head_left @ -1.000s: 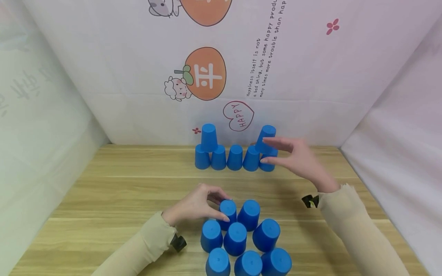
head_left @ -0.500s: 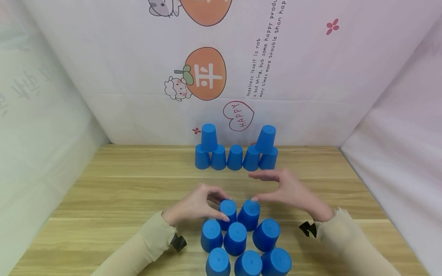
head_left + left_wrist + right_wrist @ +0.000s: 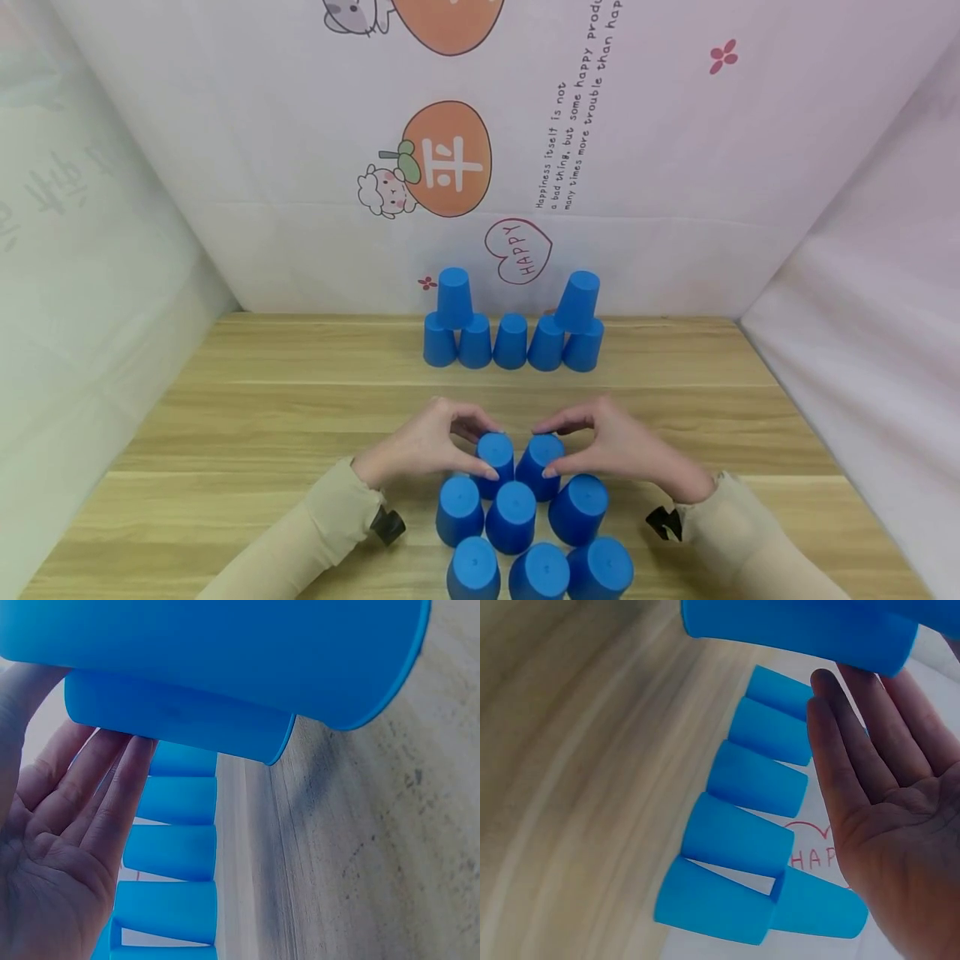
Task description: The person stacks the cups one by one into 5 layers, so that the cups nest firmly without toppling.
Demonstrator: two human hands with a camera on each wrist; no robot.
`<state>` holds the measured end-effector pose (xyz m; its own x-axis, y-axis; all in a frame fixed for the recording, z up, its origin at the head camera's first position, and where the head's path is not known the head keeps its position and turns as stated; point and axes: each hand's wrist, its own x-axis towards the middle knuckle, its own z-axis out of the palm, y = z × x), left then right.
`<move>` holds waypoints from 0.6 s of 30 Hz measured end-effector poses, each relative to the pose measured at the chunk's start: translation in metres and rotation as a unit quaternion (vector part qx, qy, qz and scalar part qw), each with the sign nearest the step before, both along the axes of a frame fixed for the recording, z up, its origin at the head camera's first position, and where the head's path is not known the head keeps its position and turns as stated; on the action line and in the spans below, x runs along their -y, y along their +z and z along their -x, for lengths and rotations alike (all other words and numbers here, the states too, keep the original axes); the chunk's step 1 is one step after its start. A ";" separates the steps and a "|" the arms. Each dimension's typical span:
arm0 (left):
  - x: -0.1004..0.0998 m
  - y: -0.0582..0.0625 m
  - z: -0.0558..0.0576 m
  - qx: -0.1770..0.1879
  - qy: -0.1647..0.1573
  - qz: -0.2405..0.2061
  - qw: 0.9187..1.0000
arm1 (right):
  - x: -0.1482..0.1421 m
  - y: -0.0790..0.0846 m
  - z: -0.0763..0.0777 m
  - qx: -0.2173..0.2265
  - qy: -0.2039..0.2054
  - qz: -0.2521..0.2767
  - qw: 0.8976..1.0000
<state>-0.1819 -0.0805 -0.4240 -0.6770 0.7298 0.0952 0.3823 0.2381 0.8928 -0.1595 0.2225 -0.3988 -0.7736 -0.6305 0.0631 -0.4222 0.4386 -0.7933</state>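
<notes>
Two upside-down blue plastic cups stand side by side at the back of the nearer group on the table. My left hand [image 3: 423, 442] holds the left cup [image 3: 496, 454], thumb on the near side and fingers behind. My right hand [image 3: 622, 442] holds the right cup [image 3: 543, 457] in a mirrored way. In the left wrist view the fingers [image 3: 109, 795] touch the cup's [image 3: 172, 712] side. The right wrist view has the fingers [image 3: 889, 735] against a cup [image 3: 802, 634], with the thumb hidden.
Nearer cups, such as the middle one [image 3: 512, 518], stand upside down close in front. Against the back wall, a row of upside-down cups [image 3: 510, 342] carries one cup [image 3: 453, 298] at the left and another [image 3: 577, 302] at the right. White cloth [image 3: 637, 167] surrounds the wooden table [image 3: 300, 400].
My right hand has come down and nearer from the upper right cup of the back row, to the right cup of the front pair. My left hand has stayed at its cup.
</notes>
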 end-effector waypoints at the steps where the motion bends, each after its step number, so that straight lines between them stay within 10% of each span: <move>1: 0.000 0.000 0.000 -0.001 0.000 -0.001 1.000 | 0.000 0.000 0.000 0.002 0.001 0.000 1.000; 18: 0.002 0.003 0.000 -0.040 0.024 0.001 0.999 | -0.001 -0.003 -0.001 0.016 0.002 0.004 1.000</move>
